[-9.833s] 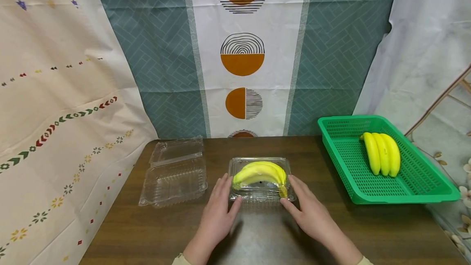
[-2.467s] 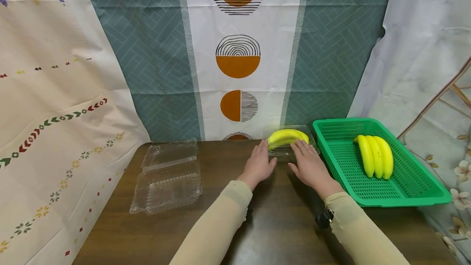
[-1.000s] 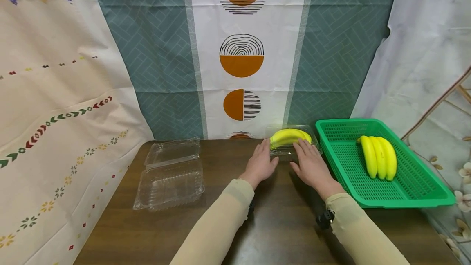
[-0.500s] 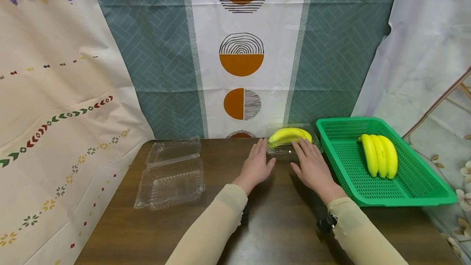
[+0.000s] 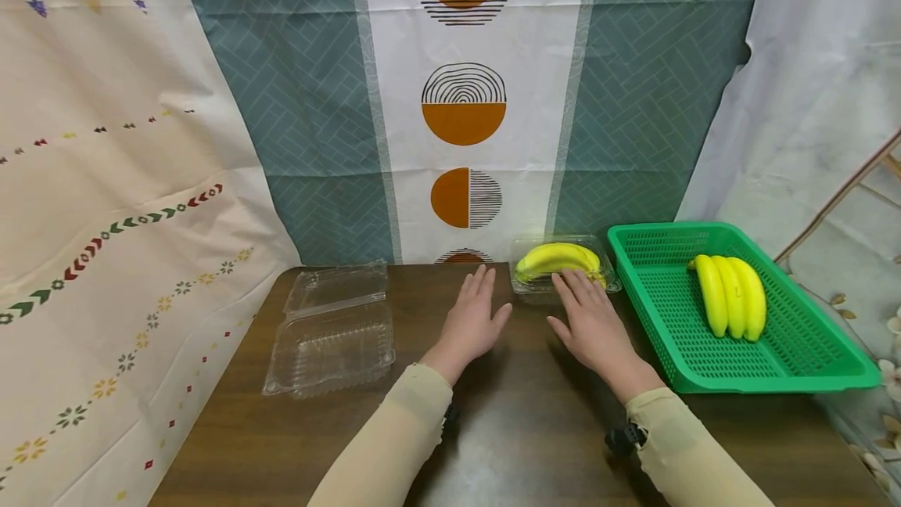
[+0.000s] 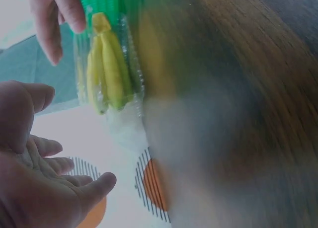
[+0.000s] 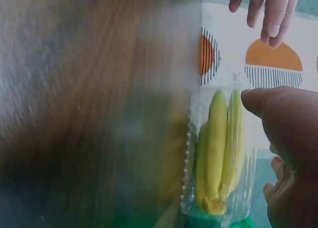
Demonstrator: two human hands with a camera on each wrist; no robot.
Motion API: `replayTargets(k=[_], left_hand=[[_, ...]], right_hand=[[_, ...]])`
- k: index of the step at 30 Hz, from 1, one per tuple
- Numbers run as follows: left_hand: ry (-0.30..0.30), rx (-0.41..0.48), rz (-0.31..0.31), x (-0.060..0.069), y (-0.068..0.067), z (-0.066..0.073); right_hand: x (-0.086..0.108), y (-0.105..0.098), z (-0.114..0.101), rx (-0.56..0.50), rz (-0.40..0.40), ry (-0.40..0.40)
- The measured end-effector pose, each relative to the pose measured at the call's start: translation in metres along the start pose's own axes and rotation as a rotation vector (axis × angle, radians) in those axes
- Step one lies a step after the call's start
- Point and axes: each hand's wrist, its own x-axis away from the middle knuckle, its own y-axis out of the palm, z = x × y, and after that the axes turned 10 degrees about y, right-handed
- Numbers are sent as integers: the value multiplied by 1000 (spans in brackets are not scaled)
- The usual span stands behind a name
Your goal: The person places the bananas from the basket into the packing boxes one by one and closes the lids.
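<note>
A clear plastic clamshell box (image 5: 517, 285) with its lid down stands at the back of the table, close to the green basket. Inside it lies a bunch of yellow bananas (image 5: 559, 258), seen stem end up in the left wrist view. My left hand (image 5: 468, 325) hovers left of the box, fingers extended and apart from it. My right hand (image 5: 594, 325) is at the box's front right; its extended fingers overlap the front edge in the head view, and contact cannot be told. Neither hand holds anything.
The green plastic basket (image 5: 651, 343) at the right holds another bunch of bananas (image 5: 732, 296). At the left lies a second clear clamshell box (image 5: 331, 350), lid folded back. Patterned cloths (image 5: 317, 100) hang behind the brown wooden table (image 5: 521, 444).
Since the earliest frame, the banana box has moved from mid-table to the back right beside the basket. In the last second my left hand has drawn away leftward; my right shifted slightly.
</note>
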Motion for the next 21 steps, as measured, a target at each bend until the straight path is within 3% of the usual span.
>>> replayTargets(k=[7, 21], left_hand=[[19, -5, 14, 16, -18, 0], [110, -165, 68, 43, -44, 1]], right_hand=[[5, 4, -13, -10, -10, -29], [12, 12, -39, -5, -15, -118]])
